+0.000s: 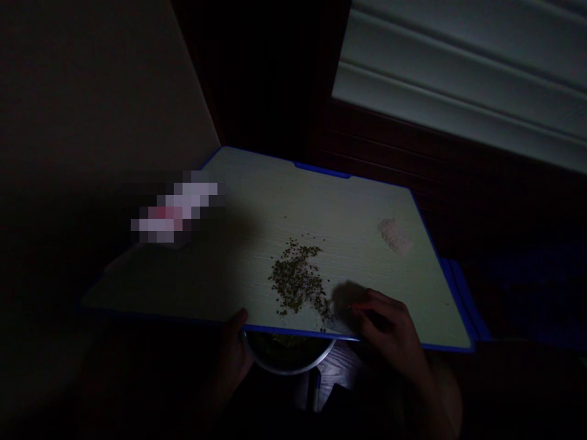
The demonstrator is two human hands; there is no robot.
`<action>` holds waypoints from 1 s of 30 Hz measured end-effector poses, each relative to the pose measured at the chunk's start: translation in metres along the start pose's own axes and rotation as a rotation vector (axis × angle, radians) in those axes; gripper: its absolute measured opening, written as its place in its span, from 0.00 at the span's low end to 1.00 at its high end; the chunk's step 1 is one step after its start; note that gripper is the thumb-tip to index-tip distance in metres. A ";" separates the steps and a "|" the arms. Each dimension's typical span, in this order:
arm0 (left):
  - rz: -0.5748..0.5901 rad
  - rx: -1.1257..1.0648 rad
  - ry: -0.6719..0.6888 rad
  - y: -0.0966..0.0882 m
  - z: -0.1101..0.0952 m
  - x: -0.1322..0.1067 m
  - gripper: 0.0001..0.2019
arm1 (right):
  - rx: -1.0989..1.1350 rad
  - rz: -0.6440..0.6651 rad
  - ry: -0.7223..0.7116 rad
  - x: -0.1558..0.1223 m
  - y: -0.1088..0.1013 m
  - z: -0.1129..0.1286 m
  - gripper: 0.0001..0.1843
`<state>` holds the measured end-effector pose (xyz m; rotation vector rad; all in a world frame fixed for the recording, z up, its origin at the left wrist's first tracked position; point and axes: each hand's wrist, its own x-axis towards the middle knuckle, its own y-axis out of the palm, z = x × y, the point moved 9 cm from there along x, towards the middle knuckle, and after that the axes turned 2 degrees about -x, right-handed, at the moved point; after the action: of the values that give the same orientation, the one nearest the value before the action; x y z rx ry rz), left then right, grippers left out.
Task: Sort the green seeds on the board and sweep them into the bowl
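A pale board (321, 195) with a blue rim lies in front of me in dim light. Small dark-green beans or seeds (298, 281) are scattered near its front edge. Just right of them, my right hand (389, 327) is over the board with thumb and fingers pinched together; whatever is between them cannot be made out. My left hand (236, 348) is at the front edge, its thumb over the rim and its other fingers mostly hidden. Beside it, a round metal bowl (293, 371) is partly under the board's edge, with dark greenish contents.
A small heap of pale grains (395, 236) lies on the board's right side. A blurred white-and-red item (174, 211) is at the left edge. Behind the board stand dark wooden furniture and pale slatted panels (435, 73). Blue material (463, 299) shows at right.
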<state>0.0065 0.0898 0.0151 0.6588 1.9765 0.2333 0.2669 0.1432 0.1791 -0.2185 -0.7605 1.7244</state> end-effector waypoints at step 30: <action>0.054 -0.012 0.002 0.005 0.001 -0.001 0.04 | 0.019 0.065 -0.013 0.002 0.007 0.006 0.05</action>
<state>0.0095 0.0931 0.0169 0.7052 1.9597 0.2790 0.2582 0.1424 0.1801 -0.2218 -0.7534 1.7950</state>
